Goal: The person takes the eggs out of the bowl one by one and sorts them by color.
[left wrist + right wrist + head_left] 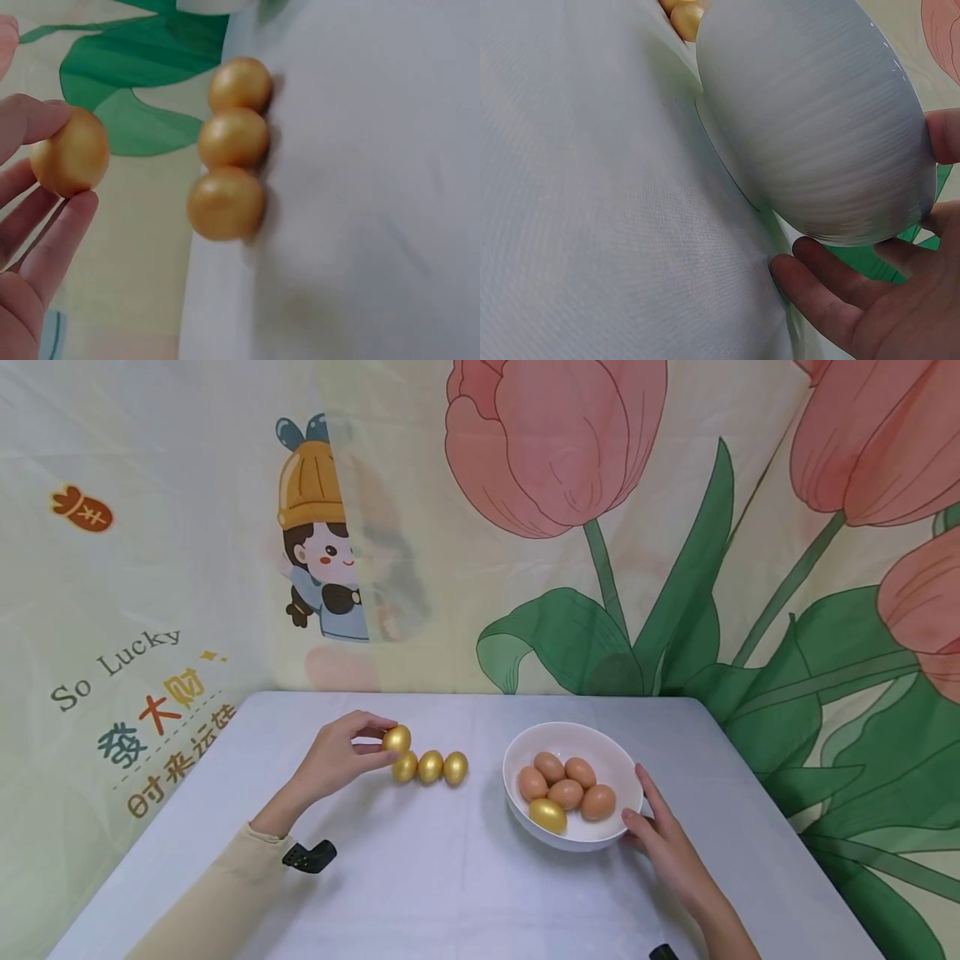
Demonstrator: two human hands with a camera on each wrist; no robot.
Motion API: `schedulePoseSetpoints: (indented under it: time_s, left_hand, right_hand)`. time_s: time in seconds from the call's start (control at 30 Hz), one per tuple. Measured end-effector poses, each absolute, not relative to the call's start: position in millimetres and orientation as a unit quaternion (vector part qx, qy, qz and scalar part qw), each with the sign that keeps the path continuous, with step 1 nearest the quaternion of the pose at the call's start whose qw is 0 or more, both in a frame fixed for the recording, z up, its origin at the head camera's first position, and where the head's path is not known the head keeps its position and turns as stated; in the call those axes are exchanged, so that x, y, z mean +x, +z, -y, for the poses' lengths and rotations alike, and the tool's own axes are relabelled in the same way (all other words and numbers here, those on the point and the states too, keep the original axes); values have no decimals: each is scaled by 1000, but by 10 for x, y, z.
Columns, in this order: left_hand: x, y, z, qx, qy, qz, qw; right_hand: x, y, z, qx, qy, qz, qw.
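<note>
Golden egg (397,739) pinched between thumb and fingers of left hand (337,753), raised beside three lined-up golden eggs (430,767). Right hand (663,839) grips white bowl (609,755); five brown eggs (566,795), one gold egg (547,816) inside.

In the right wrist view, the white bowl (817,127) hides its inside and is cut above; the head view cuts a black device (663,952) below.

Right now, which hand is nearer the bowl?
Right. The right hand holds the white bowl by its right side; the left hand, pinching a gold egg, is left of the bowl.
</note>
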State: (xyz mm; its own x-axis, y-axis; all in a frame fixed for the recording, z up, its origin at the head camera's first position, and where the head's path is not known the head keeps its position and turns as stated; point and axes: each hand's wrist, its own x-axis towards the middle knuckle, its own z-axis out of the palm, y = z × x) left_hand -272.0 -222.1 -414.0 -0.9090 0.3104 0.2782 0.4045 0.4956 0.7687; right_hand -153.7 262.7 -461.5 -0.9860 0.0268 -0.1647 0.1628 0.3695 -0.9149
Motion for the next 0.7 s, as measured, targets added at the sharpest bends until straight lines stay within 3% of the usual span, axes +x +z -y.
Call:
schedulePoseSetpoints:
  time_s: [0.7]
  left_hand:
    - [-2901, -4626, 2602, -208, -456, 864, 53]
  right_hand:
    - [-1521, -4610, -2624, 50, -566, -821, 54]
